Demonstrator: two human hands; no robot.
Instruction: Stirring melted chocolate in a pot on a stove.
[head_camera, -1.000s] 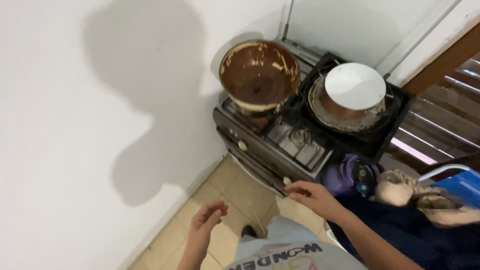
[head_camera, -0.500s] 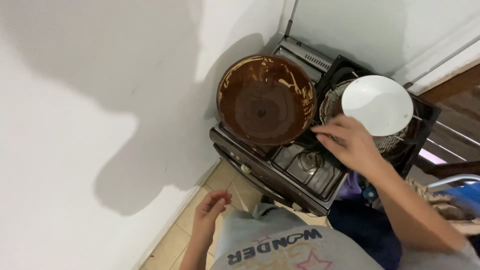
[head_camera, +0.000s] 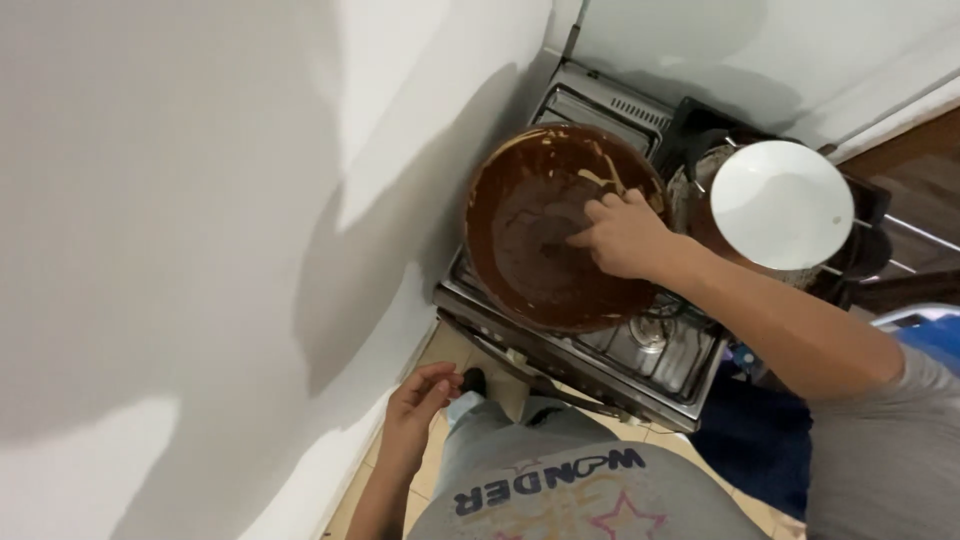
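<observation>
A large round bowl (head_camera: 497, 176) coated with brown batter stands on the left side of a small gas stove (head_camera: 668, 372). My right hand (head_camera: 622, 236) reaches down inside the bowl over the batter, fingers bent; whether it grips a utensil is hidden. My left hand (head_camera: 418, 402) hangs low by my hip next to the white wall, fingers loosely curled and holding nothing.
A white round plate (head_camera: 781, 204) lies over a pot on the stove's right burner. A white wall (head_camera: 200, 250) closes the left side, with the stove pushed into the corner. A blue object (head_camera: 930, 335) sits at the right edge. Beige floor tiles (head_camera: 447, 352) show below the stove front.
My right hand has risen from the stove's front edge, passed the plate, and gone into the batter bowl. The view has moved closer over the stove. My left hand stays low.
</observation>
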